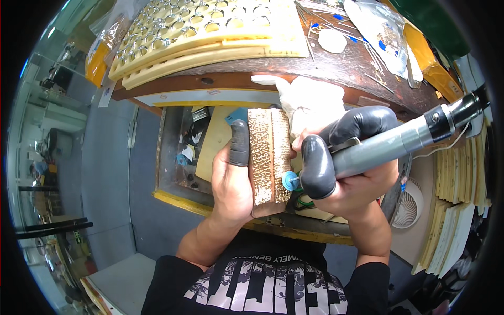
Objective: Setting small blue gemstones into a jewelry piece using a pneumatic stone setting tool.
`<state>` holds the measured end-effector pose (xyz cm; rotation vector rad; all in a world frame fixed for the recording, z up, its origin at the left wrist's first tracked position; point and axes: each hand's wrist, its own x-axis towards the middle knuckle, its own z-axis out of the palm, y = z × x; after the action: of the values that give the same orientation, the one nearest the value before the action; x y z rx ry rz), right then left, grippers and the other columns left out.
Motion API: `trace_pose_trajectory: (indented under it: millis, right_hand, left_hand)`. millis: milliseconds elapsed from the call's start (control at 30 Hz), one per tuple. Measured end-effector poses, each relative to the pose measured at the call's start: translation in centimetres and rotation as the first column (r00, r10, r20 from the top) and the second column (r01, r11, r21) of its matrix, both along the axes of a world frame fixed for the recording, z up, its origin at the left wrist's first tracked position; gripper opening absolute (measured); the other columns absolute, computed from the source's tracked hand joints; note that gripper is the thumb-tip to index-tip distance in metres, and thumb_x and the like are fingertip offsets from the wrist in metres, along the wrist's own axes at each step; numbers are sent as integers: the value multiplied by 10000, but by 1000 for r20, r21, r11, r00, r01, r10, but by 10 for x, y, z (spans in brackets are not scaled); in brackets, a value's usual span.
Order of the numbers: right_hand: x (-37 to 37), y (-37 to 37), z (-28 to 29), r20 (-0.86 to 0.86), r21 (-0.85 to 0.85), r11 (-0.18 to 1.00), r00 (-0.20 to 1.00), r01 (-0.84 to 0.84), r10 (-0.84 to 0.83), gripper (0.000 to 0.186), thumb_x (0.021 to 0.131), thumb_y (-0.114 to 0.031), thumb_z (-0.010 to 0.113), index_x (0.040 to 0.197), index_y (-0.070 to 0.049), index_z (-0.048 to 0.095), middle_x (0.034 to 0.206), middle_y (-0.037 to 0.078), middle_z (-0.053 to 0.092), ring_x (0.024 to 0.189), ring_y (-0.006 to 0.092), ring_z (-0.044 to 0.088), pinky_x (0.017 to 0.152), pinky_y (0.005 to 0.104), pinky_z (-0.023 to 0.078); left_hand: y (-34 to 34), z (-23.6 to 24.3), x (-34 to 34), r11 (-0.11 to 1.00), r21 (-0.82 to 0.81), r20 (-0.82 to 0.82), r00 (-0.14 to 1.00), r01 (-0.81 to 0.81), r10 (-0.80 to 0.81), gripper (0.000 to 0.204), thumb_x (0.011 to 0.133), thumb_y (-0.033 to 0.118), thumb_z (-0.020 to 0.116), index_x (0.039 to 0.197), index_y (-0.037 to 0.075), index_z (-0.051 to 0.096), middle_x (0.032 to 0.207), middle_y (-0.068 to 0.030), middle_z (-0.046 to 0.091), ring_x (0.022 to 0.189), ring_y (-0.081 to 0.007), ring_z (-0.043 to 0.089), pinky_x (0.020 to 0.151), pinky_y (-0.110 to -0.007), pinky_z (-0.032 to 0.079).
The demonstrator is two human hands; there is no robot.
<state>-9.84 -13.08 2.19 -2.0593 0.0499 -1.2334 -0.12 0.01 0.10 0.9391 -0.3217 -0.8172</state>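
Head view: left hand (232, 184) is gripping the block (261, 152), its length running twelve-to-six. Right hand (362, 190) is holding a handpiece (388, 147), disc (289, 181) at the block's four o'clock.

One handpiece (380, 148), one blue wheel (288, 180), one gold-faced block (262, 157), three black finger cots (239, 143), one fan (408, 205)

Trays (289, 31): yellow, stacked at the far left of your surface (341, 68), silver rings (212, 23) in rows on top.
Bag (368, 18): clear plastic, right of the trays.
Fan (407, 205): white, to your right.
Boards (452, 176): pale yellow, stacked beside the fan.
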Motion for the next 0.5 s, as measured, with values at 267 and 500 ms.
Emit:
trace_pose_trajectory:
  millis: [267, 500]
  right_hand:
    - [1, 1, 5, -26, -11, 1000, 999, 27, -27, 182, 819, 106, 645, 909, 86, 489, 780, 143, 629, 664, 179, 660, 599, 326, 592]
    - [1, 1, 3, -35, -6, 1000, 999, 2, -2, 208, 825, 98, 652, 942, 99, 480, 778, 143, 625, 669, 187, 661, 605, 326, 590]
  left_hand:
    - [-1, 4, 0, 998, 59, 27, 1000, -9, 8, 572, 1061, 459, 375, 1107, -45, 641, 933, -137, 714, 776, -161, 699, 695, -280, 575]
    - [0, 1, -1, 999, 49, 18, 1000, -15, 14, 562, 1064, 450, 376, 1103, -42, 644, 923, -133, 715, 769, -159, 698, 696, -279, 573]
